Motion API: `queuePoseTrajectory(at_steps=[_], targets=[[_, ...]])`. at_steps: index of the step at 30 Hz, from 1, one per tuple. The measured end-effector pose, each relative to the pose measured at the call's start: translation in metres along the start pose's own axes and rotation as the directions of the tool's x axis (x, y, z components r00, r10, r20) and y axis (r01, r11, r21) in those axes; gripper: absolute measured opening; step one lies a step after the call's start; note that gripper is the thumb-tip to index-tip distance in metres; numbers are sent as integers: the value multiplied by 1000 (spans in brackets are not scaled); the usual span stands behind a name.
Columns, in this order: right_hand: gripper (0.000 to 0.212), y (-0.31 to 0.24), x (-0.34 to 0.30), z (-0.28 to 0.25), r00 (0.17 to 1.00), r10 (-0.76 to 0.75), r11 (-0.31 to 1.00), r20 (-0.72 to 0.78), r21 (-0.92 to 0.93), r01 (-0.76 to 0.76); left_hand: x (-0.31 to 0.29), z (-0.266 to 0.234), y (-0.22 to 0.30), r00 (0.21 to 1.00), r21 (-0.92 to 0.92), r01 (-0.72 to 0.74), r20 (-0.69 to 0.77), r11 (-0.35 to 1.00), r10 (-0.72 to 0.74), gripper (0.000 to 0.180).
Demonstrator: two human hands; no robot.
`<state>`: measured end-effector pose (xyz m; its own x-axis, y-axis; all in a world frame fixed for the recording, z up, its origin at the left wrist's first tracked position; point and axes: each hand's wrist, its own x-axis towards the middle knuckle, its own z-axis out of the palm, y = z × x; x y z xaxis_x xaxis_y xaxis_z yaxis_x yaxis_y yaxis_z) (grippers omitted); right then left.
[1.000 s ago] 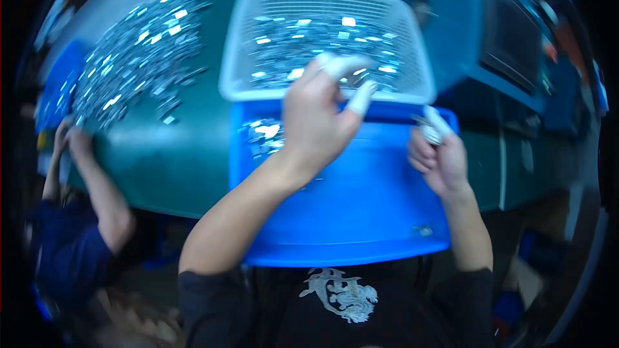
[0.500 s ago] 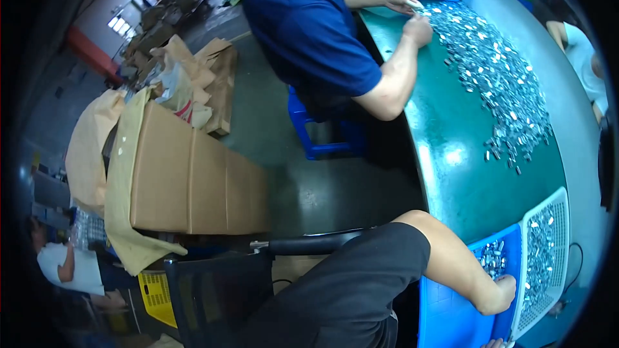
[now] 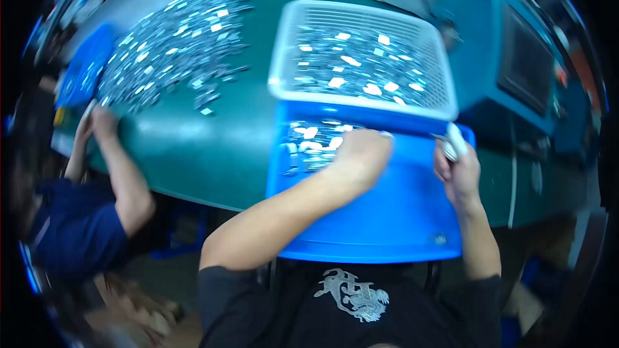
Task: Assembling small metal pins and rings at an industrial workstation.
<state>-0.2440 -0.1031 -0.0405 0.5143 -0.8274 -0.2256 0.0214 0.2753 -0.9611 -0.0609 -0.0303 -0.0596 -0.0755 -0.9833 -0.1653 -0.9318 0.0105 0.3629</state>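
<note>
Small metal pieces are gathered in the far left part of a blue tray, just beside the left hand, whose fingers are mostly hidden; how far it is closed, and whether anything is held, cannot be told. Near the tray's right edge, a shiny object, seemingly metal but blurred, is gripped in the curled right hand. More pieces are held in a white basket just beyond the tray. On the green table, 1 large heap is spread leftward, near a co-worker's 2 hands.
</note>
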Motion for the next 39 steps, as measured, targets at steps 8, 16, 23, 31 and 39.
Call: queuePoseTrajectory(at_steps=[8, 16, 23, 31, 39], targets=[[45, -1, -6, -4, 1000, 17, 998, 21, -56, -15, -11, -12, 6, 997, 133, -75, -5, 988, 76, 34], [47, 1, -6, -2, 998, -52, 991, 43, -122, 57, -15, -20, 16, 904, -219, -354, -328, 909, 273, 17], [48, -3, -8, -4, 996, -79, 992, 39, -98, 83, -8, -18, 15, 929, -835, -242, -347, 494, -131, 19], [48, -1, -12, 5, 992, -97, 989, 85, -105, 106, -12, -15, 22, 952, -837, -188, -285, 514, -116, 16], [49, -4, -14, 7, 994, 6, 987, 108, -161, 12, -10, -11, 23, 925, -791, -269, -371, 550, -80, 15]])
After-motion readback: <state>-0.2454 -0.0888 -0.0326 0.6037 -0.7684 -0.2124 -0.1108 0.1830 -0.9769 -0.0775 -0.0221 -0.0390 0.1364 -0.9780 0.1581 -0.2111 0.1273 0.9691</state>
